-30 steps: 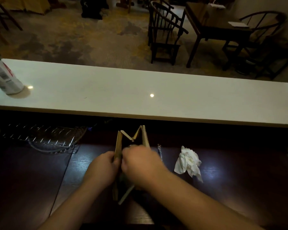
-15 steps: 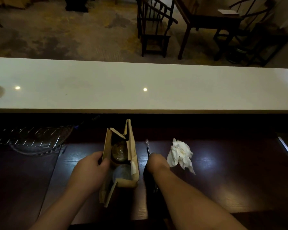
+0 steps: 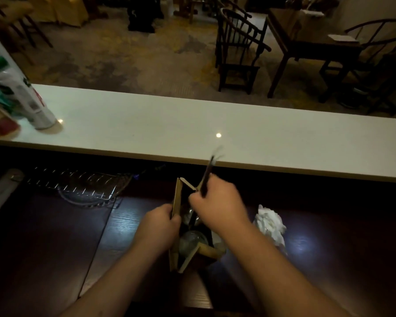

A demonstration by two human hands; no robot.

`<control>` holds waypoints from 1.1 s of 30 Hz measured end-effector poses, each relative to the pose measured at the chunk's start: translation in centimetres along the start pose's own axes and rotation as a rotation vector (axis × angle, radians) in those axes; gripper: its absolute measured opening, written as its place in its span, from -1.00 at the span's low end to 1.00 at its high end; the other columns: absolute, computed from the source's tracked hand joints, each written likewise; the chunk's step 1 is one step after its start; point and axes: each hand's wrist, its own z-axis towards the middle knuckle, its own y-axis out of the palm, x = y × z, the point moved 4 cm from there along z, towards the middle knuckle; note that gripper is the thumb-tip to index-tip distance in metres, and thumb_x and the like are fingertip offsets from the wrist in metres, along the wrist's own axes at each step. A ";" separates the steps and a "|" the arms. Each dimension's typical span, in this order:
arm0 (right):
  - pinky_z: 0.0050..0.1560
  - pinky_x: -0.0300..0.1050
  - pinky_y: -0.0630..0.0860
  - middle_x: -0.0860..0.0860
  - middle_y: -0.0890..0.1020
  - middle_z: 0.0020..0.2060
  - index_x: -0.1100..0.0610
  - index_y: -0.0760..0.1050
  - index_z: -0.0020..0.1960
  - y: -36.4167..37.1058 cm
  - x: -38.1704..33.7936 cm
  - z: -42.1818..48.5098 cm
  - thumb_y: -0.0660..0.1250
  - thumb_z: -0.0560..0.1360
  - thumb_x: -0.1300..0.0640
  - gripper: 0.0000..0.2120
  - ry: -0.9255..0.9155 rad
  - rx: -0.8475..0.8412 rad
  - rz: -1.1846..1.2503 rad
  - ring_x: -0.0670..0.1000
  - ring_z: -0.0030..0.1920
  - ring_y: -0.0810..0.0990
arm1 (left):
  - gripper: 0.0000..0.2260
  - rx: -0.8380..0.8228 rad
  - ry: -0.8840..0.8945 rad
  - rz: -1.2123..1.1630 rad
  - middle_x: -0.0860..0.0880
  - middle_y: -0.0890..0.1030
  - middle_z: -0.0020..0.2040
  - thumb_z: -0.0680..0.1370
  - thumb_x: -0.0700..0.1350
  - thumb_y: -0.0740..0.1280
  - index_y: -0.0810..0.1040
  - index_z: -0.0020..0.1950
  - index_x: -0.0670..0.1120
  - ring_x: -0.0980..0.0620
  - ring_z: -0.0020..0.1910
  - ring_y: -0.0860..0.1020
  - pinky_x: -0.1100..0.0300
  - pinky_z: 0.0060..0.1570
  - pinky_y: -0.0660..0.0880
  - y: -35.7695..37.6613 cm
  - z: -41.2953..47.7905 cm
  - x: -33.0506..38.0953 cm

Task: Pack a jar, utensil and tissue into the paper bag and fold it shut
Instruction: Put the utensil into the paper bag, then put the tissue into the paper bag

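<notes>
A brown paper bag [image 3: 177, 200] stands open on the dark wooden table [image 3: 55, 243]. Inside it I see a glass jar [image 3: 192, 242] with a pale lid. My left hand [image 3: 159, 227] grips the bag's left wall at the rim. My right hand [image 3: 217, 205] is over the bag's mouth, closed on a thin dark utensil [image 3: 208, 172] that points up and away, blurred at its tip. A crumpled white tissue [image 3: 270, 221] lies on the table just right of the bag, apart from both hands.
A white counter [image 3: 192, 131] runs across behind the table, with a white spray can [image 3: 25, 97] and packets at its left end. A wire rack [image 3: 78, 185] sits at the table's back left. Chairs and a table stand on the floor beyond.
My right hand picked the utensil up from the table right of the bag and carried it over the bag's mouth. My left hand kept its hold on the bag.
</notes>
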 end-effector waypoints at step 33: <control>-0.27 -0.14 0.56 -0.11 0.67 -0.20 -0.13 0.51 0.04 -2.8 9.9 -0.3 0.38 0.34 0.03 -0.73 0.021 0.207 0.303 -0.12 -0.24 0.64 | -0.81 0.005 0.029 0.029 0.10 0.57 -0.38 0.51 0.00 0.31 0.47 -0.32 0.12 0.07 -0.36 0.54 0.17 -0.42 0.30 1.0 0.2 -0.7</control>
